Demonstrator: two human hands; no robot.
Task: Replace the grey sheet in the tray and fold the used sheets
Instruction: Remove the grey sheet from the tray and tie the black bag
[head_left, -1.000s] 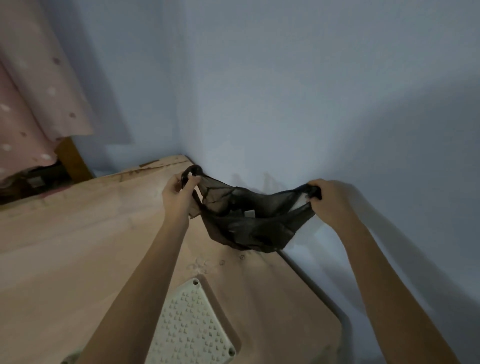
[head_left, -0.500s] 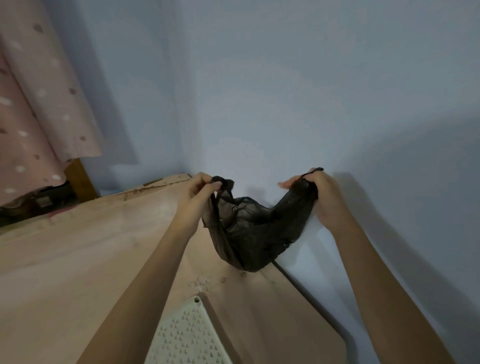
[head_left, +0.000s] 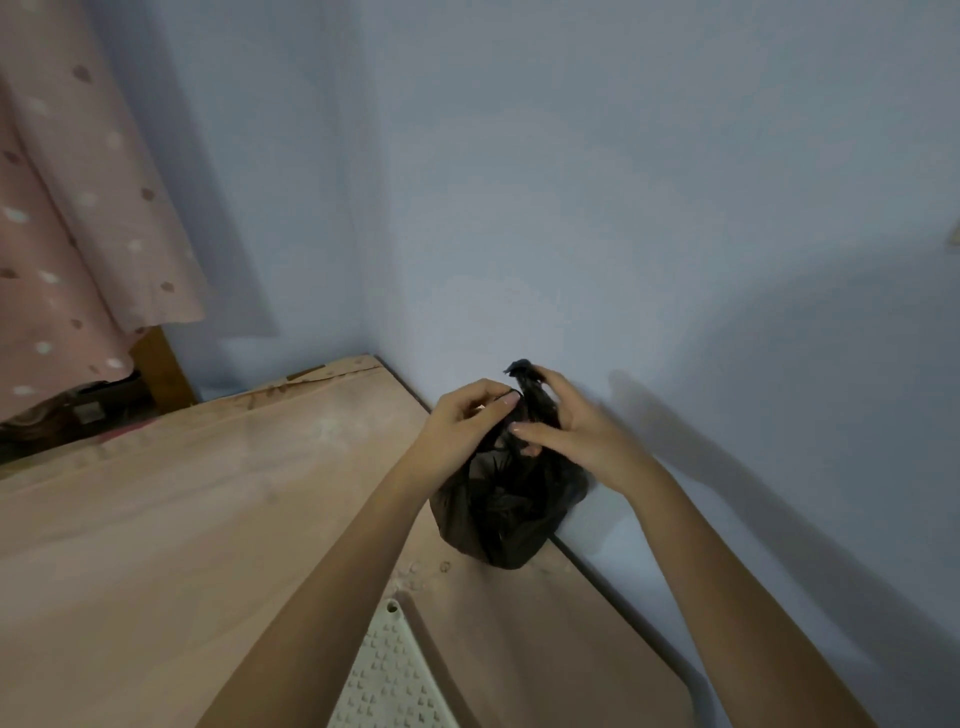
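Black, thin and crinkled, the plastic bag (head_left: 501, 512) hangs bunched between both hands above the far corner of the wooden table (head_left: 171, 514), close to the pale blue wall (head_left: 649, 208). Its bulging lower part sags just over the tabletop; whether it touches the wood cannot be told. The left hand (head_left: 457, 431) has its fingers curled around the gathered top of the bag on the near side, thumb and fingertips pinching the film. The right hand (head_left: 576, 431) grips the same gathered neck from the other side, its thumb reaching across toward the left, and a twisted tip of plastic pokes up above its fingers. The two hands sit just beside each other. At the lower edge, between the forearms, lies the corner of a cream perforated tray (head_left: 389, 680), flat on the table. A pink spotted curtain (head_left: 67, 234) hangs at the far left
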